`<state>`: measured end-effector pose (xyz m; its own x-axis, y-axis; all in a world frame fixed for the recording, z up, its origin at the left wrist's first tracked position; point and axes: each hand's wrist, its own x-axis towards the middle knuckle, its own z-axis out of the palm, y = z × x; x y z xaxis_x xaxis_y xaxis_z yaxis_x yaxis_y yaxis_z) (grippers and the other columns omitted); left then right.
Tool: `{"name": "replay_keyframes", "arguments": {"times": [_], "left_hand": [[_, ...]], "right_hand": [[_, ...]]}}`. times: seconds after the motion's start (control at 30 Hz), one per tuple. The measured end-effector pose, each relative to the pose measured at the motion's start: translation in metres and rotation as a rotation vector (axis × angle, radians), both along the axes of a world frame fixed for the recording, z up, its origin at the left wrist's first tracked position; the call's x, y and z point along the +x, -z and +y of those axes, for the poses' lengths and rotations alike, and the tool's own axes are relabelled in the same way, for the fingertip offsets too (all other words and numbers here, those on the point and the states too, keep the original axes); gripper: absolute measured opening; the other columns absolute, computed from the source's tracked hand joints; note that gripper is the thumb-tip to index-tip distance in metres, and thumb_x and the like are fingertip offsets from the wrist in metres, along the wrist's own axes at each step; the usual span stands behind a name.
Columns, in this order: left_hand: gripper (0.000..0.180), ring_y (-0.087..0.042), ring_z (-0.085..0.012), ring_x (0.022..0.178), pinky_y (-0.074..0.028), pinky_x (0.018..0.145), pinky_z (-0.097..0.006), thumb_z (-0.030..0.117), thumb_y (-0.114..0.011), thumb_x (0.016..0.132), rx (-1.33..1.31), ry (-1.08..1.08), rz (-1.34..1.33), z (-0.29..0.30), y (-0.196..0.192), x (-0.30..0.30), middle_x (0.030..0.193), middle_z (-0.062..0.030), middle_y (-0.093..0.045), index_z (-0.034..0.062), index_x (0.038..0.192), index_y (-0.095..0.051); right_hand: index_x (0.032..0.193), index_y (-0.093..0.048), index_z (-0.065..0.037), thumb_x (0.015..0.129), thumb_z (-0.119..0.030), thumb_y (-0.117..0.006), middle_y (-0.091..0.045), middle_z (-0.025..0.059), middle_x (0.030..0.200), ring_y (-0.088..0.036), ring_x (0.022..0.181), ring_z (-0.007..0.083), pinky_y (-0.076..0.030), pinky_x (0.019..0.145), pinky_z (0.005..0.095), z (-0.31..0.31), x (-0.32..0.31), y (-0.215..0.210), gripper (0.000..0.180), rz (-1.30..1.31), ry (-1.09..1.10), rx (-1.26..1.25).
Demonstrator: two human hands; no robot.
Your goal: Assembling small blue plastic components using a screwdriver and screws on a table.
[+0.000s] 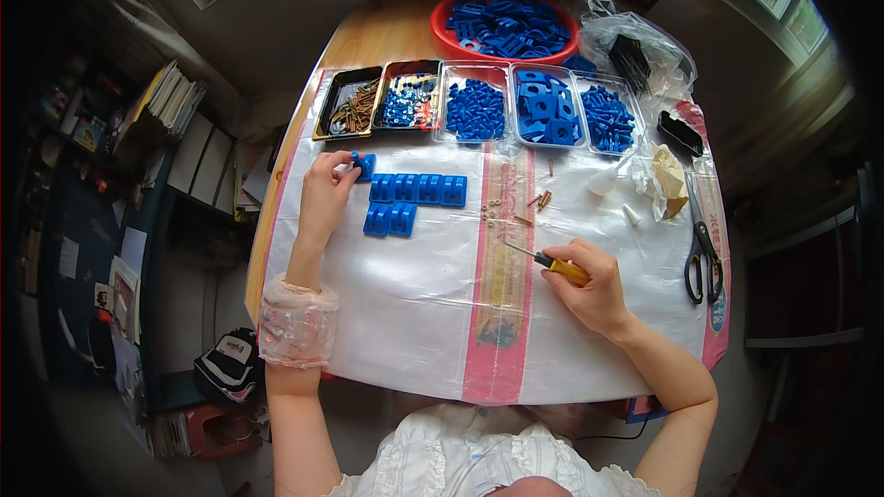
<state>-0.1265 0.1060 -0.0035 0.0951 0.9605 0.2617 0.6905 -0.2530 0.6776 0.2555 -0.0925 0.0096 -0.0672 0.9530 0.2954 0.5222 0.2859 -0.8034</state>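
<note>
A wooden table (368,41) stands under windows, most of its top covered by a white woven plastic sheet with pink stripes (414,313), which seems laid down to keep small parts from rolling off and to show them plainly. Nearest the person, the right hand (594,285) is closed around the yellow handle of a small screwdriver (552,264), its thin metal shaft pointing up and left toward a few loose brass screws and small nuts (516,207); it is held low and ready, tip just off the sheet, not engaged with anything. The left hand (324,195), its wrist wrapped in a gathered clear plastic sleeve cover (296,324), reaches further out; thumb and fingertips pinch a small blue plastic block (363,164) at the left end of the work, lifted a little or just resting on the sheet, I cannot tell which. Just beside it lies a row of four matching blue plastic blocks (419,189), with two more blue blocks (390,219) below, lined up edge to edge as if sorted as finished pieces; each is squarish with a raised arch-like recess. To the right lie black-handled scissors (703,262). Beyond, a row of shallow trays (474,110) holds brown screws, mixed small hardware and blue parts by kind, within easy reach; farthest, a red round basin of blue plastic pieces (505,26) and a clear bag of black parts (635,55).
</note>
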Motion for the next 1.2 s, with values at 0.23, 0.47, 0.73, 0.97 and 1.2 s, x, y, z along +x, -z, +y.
{"name": "replay_keyframes", "arguments": {"times": [0.23, 0.47, 0.73, 0.97, 1.2], "left_hand": [[0.025, -0.068, -0.0132, 0.078, -0.056, 0.071, -0.028, 0.004, -0.078, 0.092, -0.090, 0.013, -0.121, 0.007, 0.005, -0.007, 0.103, -0.0074, -0.074, 0.0053, 0.117, -0.078], [0.031, -0.065, -0.0066, 0.074, -0.051, 0.064, -0.021, 0.005, -0.080, 0.090, -0.194, 0.032, -0.238, -0.001, -0.018, -0.001, 0.108, -0.0061, -0.070, 0.0066, 0.121, -0.079], [0.031, -0.063, -0.0057, 0.072, -0.053, 0.066, -0.020, 0.001, -0.086, 0.084, -0.153, 0.127, -0.245, 0.010, 0.004, -0.010, 0.105, -0.0012, -0.066, 0.0050, 0.114, -0.081], [0.024, -0.059, -0.0032, 0.076, -0.052, 0.070, -0.018, 0.001, -0.085, 0.086, -0.179, 0.125, -0.331, 0.012, 0.005, -0.011, 0.099, 0.0011, -0.065, 0.0060, 0.109, -0.083], [0.022, -0.055, -0.0031, 0.076, -0.050, 0.070, -0.018, 0.001, -0.086, 0.086, -0.166, 0.146, -0.369, 0.016, 0.011, -0.014, 0.096, 0.0018, -0.065, 0.0060, 0.108, -0.084]], "right_hand": [[0.108, -0.075, -0.003, 0.082, 0.002, -0.080, -0.070, 0.0106, 0.089, -0.071, 0.076, 0.0255, -0.053, 0.067, 0.0337, 0.001, -0.001, -0.001, 0.027, -0.015, -0.002, 0.014], [0.109, -0.075, -0.003, 0.082, 0.002, -0.080, -0.070, 0.0106, 0.089, -0.071, 0.076, 0.0255, -0.054, 0.067, 0.0339, 0.001, 0.000, 0.000, 0.027, -0.004, -0.006, 0.009], [0.109, -0.075, -0.002, 0.082, 0.002, -0.080, -0.071, 0.0109, 0.089, -0.071, 0.075, 0.0261, -0.054, 0.067, 0.0337, 0.000, 0.000, 0.000, 0.028, -0.024, -0.015, -0.010], [0.109, -0.075, -0.002, 0.082, 0.002, -0.080, -0.072, 0.0114, 0.091, -0.073, 0.077, 0.0265, -0.056, 0.068, 0.0336, 0.000, 0.000, -0.001, 0.028, -0.023, -0.019, -0.007], [0.109, -0.075, -0.003, 0.082, 0.002, -0.080, -0.072, 0.0108, 0.091, -0.073, 0.076, 0.0268, -0.055, 0.067, 0.0340, 0.000, 0.000, 0.001, 0.027, -0.022, -0.012, -0.001]]}}
